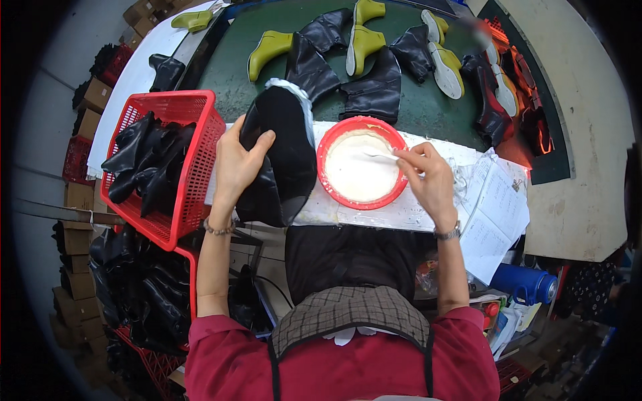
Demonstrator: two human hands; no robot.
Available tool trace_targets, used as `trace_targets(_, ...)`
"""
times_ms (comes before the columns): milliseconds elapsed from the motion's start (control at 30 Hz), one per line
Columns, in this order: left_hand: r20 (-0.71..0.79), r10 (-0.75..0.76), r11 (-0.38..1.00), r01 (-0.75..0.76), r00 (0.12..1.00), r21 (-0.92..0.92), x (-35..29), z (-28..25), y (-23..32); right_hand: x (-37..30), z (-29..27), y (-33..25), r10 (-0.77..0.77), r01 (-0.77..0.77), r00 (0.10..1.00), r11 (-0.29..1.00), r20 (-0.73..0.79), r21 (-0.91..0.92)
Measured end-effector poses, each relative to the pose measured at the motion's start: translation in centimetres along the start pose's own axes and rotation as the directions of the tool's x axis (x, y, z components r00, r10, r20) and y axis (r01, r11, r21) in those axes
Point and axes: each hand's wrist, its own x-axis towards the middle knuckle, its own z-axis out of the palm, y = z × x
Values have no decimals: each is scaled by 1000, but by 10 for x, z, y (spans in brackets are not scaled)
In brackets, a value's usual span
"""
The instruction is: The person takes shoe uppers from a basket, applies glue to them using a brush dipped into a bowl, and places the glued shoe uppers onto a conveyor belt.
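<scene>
My left hand (237,164) grips a black leather boot upper (284,154) by its left side, thumb over the dark lining. Along the upper's far edge runs a whitish, pale blue strip (297,93). Between the fingers of my right hand (429,175) is a thin pale tool (381,156), its kind too small to make out. Its tip reaches over a red plastic bowl (326,184) of creamy white paste (354,174). The bowl stands on a white, stained board (314,212), just right of the upper.
At left, a red basket (175,224) holds black uppers, with another pile (147,287) below. Across the green table (234,50) lie black boots and yellow-green boot forms (366,48). Written papers (491,207) lie to my right, above a blue flask (525,284).
</scene>
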Motion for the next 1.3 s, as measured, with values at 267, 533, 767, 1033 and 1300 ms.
trace_targets(267, 347, 24, 946, -133, 938, 294, -41, -10, -86, 3, 3, 15, -125, 204, 972, 868, 198, -452)
trace_targets(533, 444, -117, 768, -203, 888, 607, -78, -4, -59, -6, -6, 11, 9, 5, 999, 954, 45, -300)
trace_targets(767, 286, 92, 774, -250, 954, 582, -95, 10, -87, -21, -8, 33, 87, -87, 996, 996, 18, 3)
trace_targets(1033, 9, 287, 894, -271, 958, 358, -94, 13, -31, -23, 15, -6, -29, 56, 995, 954, -95, 295)
trace_targets(1300, -21, 472, 869, -462, 881, 180, -105, 17, 5, -11, 11, -17, -28, 32, 999, 931, -17, 363)
